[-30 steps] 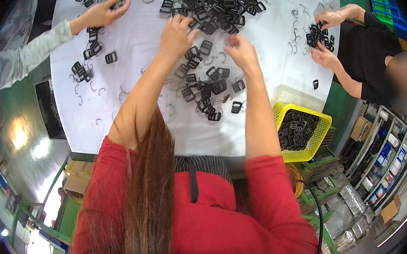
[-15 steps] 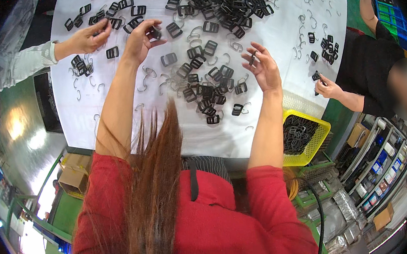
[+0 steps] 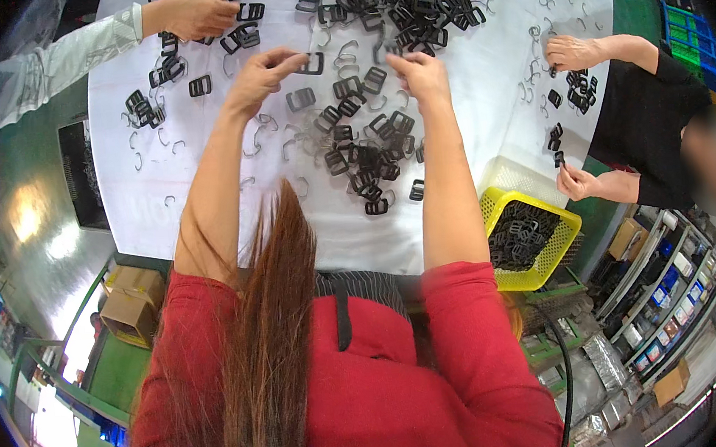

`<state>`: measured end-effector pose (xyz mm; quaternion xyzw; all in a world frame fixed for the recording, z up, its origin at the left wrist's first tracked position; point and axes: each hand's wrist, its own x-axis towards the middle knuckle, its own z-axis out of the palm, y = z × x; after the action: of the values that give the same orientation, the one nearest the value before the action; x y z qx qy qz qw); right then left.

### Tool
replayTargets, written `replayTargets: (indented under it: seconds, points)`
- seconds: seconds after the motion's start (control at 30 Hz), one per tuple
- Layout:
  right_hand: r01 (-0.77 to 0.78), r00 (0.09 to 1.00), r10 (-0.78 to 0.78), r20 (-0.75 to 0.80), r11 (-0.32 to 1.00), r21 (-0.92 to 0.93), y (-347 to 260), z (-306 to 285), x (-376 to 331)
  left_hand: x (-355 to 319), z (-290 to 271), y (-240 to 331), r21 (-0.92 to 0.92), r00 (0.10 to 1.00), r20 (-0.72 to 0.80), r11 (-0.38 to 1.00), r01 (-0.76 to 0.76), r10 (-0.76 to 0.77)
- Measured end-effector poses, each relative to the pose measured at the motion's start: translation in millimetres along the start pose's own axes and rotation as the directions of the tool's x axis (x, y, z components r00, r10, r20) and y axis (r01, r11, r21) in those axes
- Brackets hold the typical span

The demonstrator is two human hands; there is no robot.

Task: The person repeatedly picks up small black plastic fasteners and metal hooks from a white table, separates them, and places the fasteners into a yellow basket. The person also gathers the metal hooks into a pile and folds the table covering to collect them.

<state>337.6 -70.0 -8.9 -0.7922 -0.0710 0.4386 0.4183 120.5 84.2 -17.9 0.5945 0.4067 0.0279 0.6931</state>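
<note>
Buckles [image 3: 412,4], black, slotted, rectangular; many heaped

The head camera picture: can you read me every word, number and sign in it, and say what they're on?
No words, numbers or signs can be read here.
Packages on the side rack: coloured, label-like patches, too small to read.
Black buckles: no lettering that I can make out.
Yellow basket: none that I can see.
Cardboard box: no readable print; any marks are too small or blurred.
</note>
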Motion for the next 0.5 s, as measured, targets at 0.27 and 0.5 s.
replayTargets:
  seconds: [0.27, 0.5]
  points:
    - [-0.058, 0.998, 0.054, -0.019, 0.950, -0.306, 51.4, -81.4, -29.9, -15.8, 24.5, 17.7, -0.615, 0.991, 0.114, 0.789, 0.018, 0.066]
    - [-0.045, 0.982, -0.054, 0.181, 0.863, 0.503, 9.6, -50.2, -75.4, -22.7, 97.6, 1.0, 0.794, 0.916, -0.102, 0.586, -0.160, 0.388]
